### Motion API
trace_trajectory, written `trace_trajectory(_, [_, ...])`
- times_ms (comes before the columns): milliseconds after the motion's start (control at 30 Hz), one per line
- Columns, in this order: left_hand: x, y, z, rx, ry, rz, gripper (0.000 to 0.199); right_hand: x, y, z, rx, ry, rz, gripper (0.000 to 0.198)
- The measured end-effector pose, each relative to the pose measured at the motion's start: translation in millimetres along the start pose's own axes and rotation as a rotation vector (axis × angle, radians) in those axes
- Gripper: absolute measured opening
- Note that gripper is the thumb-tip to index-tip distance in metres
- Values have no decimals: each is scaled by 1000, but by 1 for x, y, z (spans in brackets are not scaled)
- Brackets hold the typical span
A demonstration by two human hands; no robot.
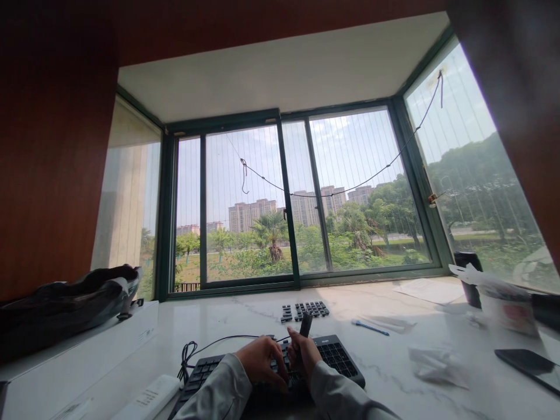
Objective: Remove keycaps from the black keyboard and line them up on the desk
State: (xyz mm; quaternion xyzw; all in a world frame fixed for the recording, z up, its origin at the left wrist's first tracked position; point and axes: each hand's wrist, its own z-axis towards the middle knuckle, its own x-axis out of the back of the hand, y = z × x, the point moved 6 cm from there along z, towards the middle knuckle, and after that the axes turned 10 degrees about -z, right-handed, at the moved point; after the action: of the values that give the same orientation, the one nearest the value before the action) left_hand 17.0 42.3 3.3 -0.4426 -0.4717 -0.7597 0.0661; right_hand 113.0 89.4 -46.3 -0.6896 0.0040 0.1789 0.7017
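Over the keyboard (339,357) our right hand (307,352) is closed round a black stick (305,324); the grip of our left hand (259,360) we cannot tell.

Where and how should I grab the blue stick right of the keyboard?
Blue stick: probably mid-shaft, pinched across its length, coming from above on the near side. It's slim, lies flat on the white tabletop, and translucent plastic lies just beyond it.
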Motion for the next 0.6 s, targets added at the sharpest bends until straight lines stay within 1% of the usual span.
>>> trace_trajectory(67, [0, 2, 0, -5, 12, 2, 46, 0, 1, 0, -17, -10, 30, 58])
trace_trajectory(300, [-1, 2, 1, -18, 27, 3, 40, 3, -2, -2, 41, -1, -16, 56])
trace_trajectory(400, [-1, 2, 0, -6, 32, -9, 37, 0, -3, -4, 62, -11, 7, 55])
trace_trajectory(600, [-1, 6, -1, 22, 29, 3, 38, -5, -3, -11, 33, -36, 74, 49])
